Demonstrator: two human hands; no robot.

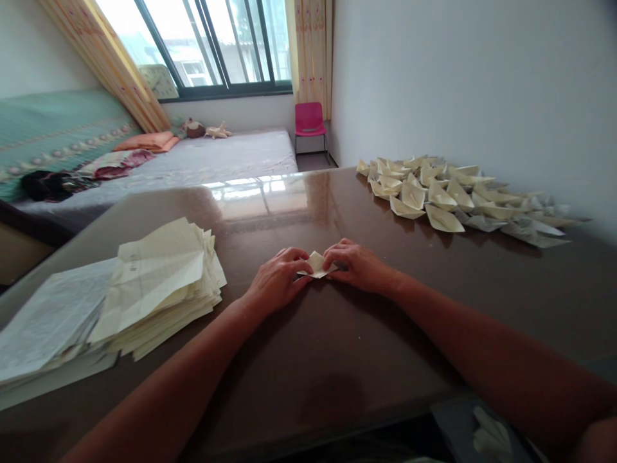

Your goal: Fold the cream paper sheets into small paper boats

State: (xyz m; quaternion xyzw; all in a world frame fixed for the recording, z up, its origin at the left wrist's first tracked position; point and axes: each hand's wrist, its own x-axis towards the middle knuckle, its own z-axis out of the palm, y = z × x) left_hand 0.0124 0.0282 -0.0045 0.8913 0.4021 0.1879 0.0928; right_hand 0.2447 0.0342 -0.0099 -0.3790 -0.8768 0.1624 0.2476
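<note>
Between my two hands, just above the brown table [299, 334], is a small cream paper boat [317, 263] with a pointed peak in its middle. My left hand [282, 275] pinches its left end between thumb and fingers. At the right end, the thumb and fingers of my right hand [354, 263] are closed on it in the same way. Fingers hide both ends of the boat. Many more folded paper boats [443, 196] sit in a crowded group at the table's far right, apart from my hands.
A stack of cream paper sheets [154, 276] lies on the left, beside a pile of greyish printed sheets [53, 315]. Beyond the table stand a bed [231, 151] and a pink chair [310, 120]. A white wall [472, 83] borders the right side.
</note>
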